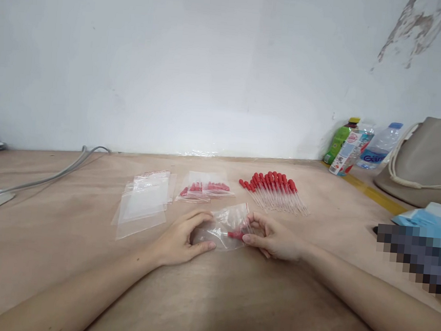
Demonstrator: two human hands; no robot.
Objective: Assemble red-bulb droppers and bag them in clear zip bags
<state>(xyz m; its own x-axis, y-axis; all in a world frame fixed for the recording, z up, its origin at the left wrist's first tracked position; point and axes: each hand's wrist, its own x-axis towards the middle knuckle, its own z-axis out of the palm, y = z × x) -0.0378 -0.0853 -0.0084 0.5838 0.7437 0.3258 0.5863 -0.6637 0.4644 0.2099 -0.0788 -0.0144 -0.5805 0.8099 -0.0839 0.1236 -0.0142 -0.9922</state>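
Observation:
Low over the table, a clear zip bag [228, 216] lies between my two hands. A dropper with a red rubber bulb [235, 235] points left along the bag, its clear tube seen through or against the plastic. Curved around the bag's left side, my left hand [185, 237] grips it with thumb and fingers. My right hand [270, 236] pinches the bulb end at the bag's right opening, thumb on the red rubber. Behind them, several more red-bulbed droppers [275, 185] lie fanned out. Bags with red-bulbed droppers inside [207, 186] rest to their left.
A stack of flat zip bags [144, 200] lies left of my hands. Grey cables [69, 165] cross the far left. At the right stand bottles [340, 142], a carton [348, 153] and a beige bag [429, 163], with a blue packet [431, 225] nearer. A wall [194, 70] closes the back.

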